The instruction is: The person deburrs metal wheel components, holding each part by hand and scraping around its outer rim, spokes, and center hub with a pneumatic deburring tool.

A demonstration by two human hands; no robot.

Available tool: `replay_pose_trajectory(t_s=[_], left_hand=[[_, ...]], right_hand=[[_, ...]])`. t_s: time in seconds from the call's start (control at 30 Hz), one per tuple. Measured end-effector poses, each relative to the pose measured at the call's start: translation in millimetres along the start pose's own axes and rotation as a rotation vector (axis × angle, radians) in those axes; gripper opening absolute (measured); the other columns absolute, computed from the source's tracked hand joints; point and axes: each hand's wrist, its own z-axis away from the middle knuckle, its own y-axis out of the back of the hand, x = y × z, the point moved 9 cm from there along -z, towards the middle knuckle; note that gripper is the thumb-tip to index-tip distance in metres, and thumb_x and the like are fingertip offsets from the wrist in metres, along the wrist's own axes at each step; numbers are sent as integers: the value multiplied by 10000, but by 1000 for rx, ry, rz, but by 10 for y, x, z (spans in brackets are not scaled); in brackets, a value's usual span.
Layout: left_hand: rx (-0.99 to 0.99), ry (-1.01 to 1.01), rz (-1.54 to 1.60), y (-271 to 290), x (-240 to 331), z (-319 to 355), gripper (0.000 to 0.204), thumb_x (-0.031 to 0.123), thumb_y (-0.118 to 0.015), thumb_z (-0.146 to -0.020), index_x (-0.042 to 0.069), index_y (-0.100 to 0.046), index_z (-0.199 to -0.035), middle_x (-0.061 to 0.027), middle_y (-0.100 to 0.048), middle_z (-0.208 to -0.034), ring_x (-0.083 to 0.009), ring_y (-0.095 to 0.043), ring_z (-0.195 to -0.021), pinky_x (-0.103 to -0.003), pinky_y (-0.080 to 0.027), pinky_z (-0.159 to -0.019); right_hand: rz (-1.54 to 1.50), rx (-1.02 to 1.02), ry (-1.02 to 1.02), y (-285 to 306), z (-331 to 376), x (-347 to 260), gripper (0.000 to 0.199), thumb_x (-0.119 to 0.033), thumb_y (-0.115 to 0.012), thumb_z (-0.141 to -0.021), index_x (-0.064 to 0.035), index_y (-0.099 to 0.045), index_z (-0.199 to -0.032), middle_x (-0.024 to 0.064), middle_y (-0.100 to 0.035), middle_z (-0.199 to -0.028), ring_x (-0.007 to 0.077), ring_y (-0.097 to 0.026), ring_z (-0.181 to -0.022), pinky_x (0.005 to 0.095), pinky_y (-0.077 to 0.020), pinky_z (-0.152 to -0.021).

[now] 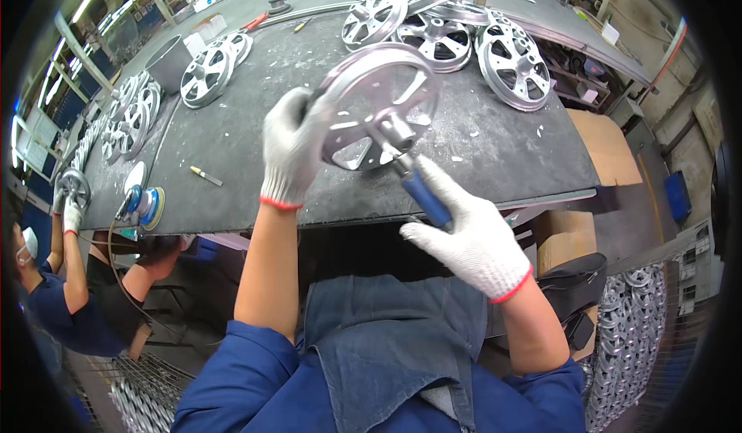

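Observation:
My left hand (296, 147), in a white knit glove with a red cuff, grips the edge of a silver spoked metal wheel (396, 129). The wheel is held tilted above the dark worktable (255, 174), its hub facing me. In my gloved right hand (475, 240) is a hand tool with a blue handle (427, 199). Its metal end meets the wheel near the hub; the tip itself is blurred, so its exact kind is unclear. The right fingers are closed around the handle and partly hidden behind it.
Several similar wheels (433, 40) are piled at the back right, others (207, 74) at the left. A blue sander (147, 205) and a marker (206, 176) lie near the left front edge. A co-worker (69, 302) handles a wheel farther left. Cardboard (603, 147) lies beyond the right edge.

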Motion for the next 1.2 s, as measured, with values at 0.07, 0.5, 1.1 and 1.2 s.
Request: replay_pose_trajectory(t_s=[0.07, 0.5, 1.1, 1.2], left_hand=[[123, -96, 30, 246, 53, 90, 336, 261, -740, -1027, -21, -728, -1210, -52, -727, -945, -84, -656, -878, -279, -502, -735], [-117, -43, -923, -195, 638, -598, 618, 556, -680, -991, -44, -778, -1102, -265, -777, -1030, -424, -749, -1029, -478, -576, -923], [-48, 27, -499, -28, 315, -595, 542, 509, -815, -983, -22, -726, -916, -64, -644, -734, -140, -595, -612, -351, -485, -571], [12, 94, -289, 29, 131, -424, 546, 518, -811, -994, -14, -721, -916, -20, -628, -735, -84, -540, -568, -307, -423, -510]], right_hand=[[25, -72, 19, -163, -37, -84, 845, -406, -793, -984, -209, -438, -1725, 303, -781, -1216, 498, -770, -1082, 512, -590, -967], [-4, -87, 6, -473, 91, 61, 717, -346, -733, -1054, -212, -461, -1704, 292, -777, -1017, 506, -761, -959, 543, -590, -841], [135, 4, 55, -439, 58, 101, 710, -359, -745, -1045, -261, -483, -1698, 254, -778, -1002, 475, -762, -871, 541, -601, -793], [371, 98, 83, -387, 15, 148, 712, -367, -754, -1038, -292, -493, -1696, 202, -731, -860, 415, -753, -749, 510, -606, -693]])
